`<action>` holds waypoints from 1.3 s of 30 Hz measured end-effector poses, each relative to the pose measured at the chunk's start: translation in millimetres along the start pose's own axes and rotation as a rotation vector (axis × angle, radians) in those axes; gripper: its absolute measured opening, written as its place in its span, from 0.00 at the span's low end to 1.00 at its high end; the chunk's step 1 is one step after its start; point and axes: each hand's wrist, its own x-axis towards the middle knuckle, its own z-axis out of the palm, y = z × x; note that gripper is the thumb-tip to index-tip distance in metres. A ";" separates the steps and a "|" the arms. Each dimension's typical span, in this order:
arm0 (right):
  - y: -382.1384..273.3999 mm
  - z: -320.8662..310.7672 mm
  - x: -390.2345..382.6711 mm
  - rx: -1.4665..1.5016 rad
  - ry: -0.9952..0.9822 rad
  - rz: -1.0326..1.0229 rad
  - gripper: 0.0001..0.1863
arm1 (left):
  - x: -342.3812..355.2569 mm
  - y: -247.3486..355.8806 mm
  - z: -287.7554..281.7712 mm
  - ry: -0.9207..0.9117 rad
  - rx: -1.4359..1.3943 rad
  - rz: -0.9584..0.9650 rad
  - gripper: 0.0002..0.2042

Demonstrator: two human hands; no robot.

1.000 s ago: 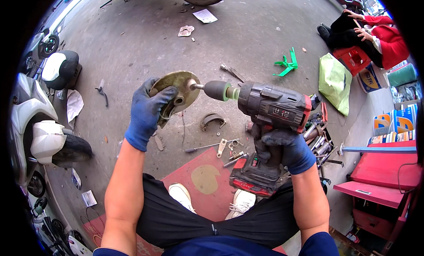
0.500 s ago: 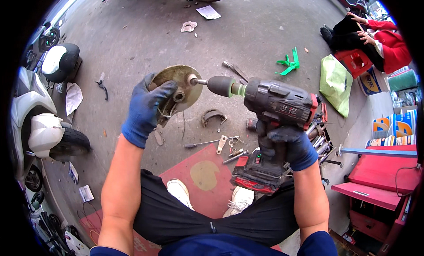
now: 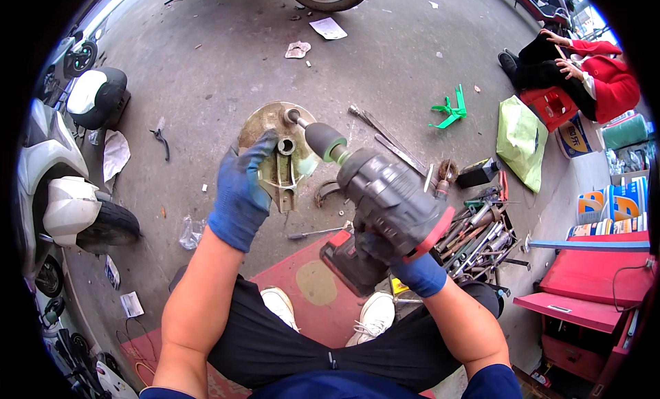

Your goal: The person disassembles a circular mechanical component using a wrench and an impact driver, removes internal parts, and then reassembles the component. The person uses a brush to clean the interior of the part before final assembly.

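My left hand (image 3: 240, 196), in a blue work glove, grips a round metal brake backing plate (image 3: 260, 126) by its left edge. The ribbed side of the plate with its central hole faces up. My right hand (image 3: 411, 267), also gloved, is wrapped round the handle of a black and red cordless drill (image 3: 388, 189). The drill points up and to the left. Its short round-tipped bit (image 3: 295, 117) meets the plate near the far rim; whether it is pressed in or spinning I cannot tell. A curved brake shoe (image 3: 328, 191) lies on the floor, partly behind the drill.
A pile of hand tools (image 3: 481, 241) lies to the right, beside a brush (image 3: 447, 170) and a dark bottle (image 3: 478, 172). Farther right are a light green bag (image 3: 522, 141), a seated person in red (image 3: 612, 82) and a red tool cabinet (image 3: 591, 275). A white scooter (image 3: 69, 206) stands left.
The plate has turned from tilted sideways to facing up. The drill has swung from level to pointing up-left, and my right hand has moved left. Both hands keep their hold.
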 end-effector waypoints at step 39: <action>-23.8 -59.7 12.6 -0.287 -0.010 -0.183 0.24 | 5.0 18.6 21.6 0.105 0.527 -0.035 0.08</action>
